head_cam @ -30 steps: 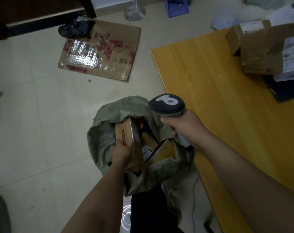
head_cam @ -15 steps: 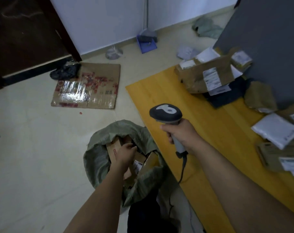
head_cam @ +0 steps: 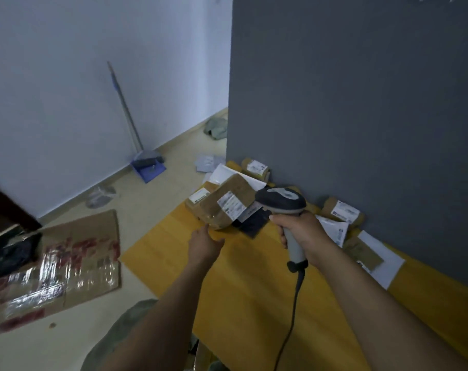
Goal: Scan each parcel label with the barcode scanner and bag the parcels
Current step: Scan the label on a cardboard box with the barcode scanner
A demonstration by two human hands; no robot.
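The right hand (head_cam: 303, 231) has its fingers wrapped tight round the pale handle of the barcode scanner (head_cam: 281, 200), whose dark head juts up above the knuckles. Its cable (head_cam: 294, 298) drops from below the little finger. The left hand (head_cam: 204, 242) is stretched out over the yellow table (head_cam: 240, 303), fingers loosely extended and thumb out to the side, holding nothing. The fingertips are right at the near corner of the big brown parcel (head_cam: 235, 186), though blur makes it hard to say whether they touch it. That parcel (white label (head_cam: 231, 206) on its facing side) lies just beyond the left fingertips and to the left of the scanner's head, resting partly on a dark mailer (head_cam: 253, 223). More parcels lie past the right knuckles along the grey wall (head_cam: 361, 103) — a small brown parcel (head_cam: 339, 211) and a white mailer (head_cam: 333, 228) among them. The green sack (head_cam: 120, 333) sits on the floor, well back from both sets of fingers, under the left forearm
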